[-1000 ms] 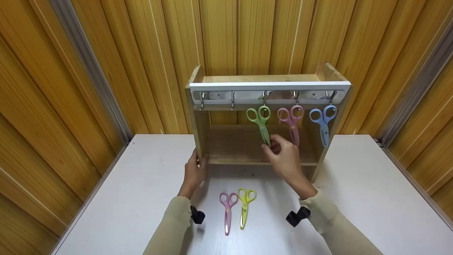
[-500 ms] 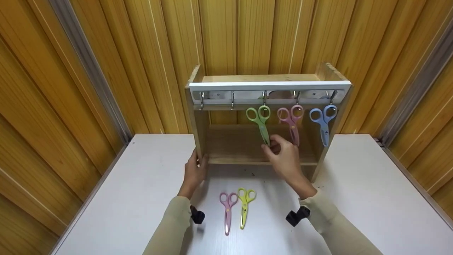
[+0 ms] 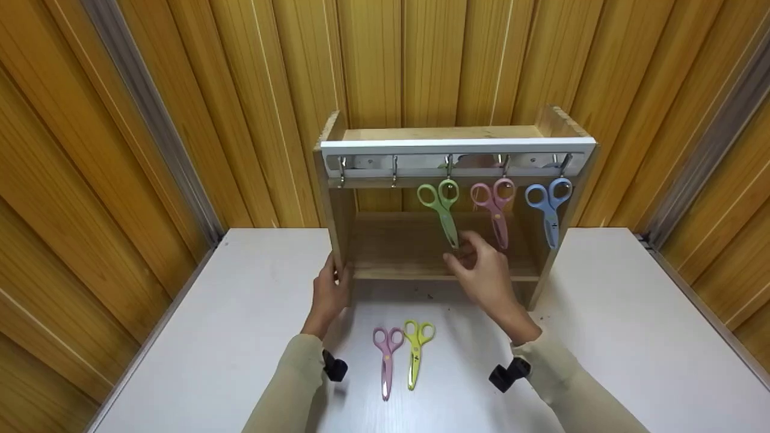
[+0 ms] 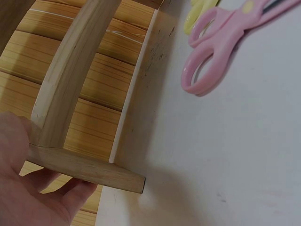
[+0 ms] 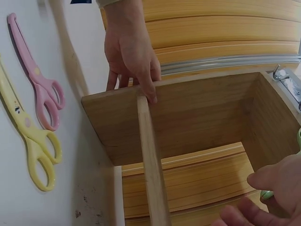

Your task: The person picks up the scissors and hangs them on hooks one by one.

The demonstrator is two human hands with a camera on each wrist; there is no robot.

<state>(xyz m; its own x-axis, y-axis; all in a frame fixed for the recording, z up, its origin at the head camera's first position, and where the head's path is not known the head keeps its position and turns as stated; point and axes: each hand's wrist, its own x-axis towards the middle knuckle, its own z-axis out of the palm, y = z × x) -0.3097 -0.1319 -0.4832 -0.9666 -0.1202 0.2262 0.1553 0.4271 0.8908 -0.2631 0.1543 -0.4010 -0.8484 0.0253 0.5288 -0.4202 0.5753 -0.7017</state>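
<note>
Green scissors [image 3: 444,210] hang by one handle loop from the middle hook of a white rail. My right hand [image 3: 484,273] is just below their blade tip, thumb and fingers spread apart; in the right wrist view the green tip [image 5: 266,195] shows by the thumb. Pink scissors [image 3: 495,207] and blue scissors [image 3: 548,210] hang on the hooks to the right. My left hand [image 3: 329,293] grips the lower left side panel of a wooden shelf [image 4: 89,170], thumb on the inner side and fingers outside.
Another pair of pink scissors [image 3: 387,361] and yellow scissors [image 3: 415,353] lie side by side on the white table [image 3: 240,337] before the shelf. The rail [image 3: 421,162] has two bare hooks at its left. Wood-look panels [image 3: 373,66] stand behind and at both sides.
My right thumb and fingers have let go of the green scissors' blade tip, and the hand has dropped slightly. The left hand stays on the shelf.
</note>
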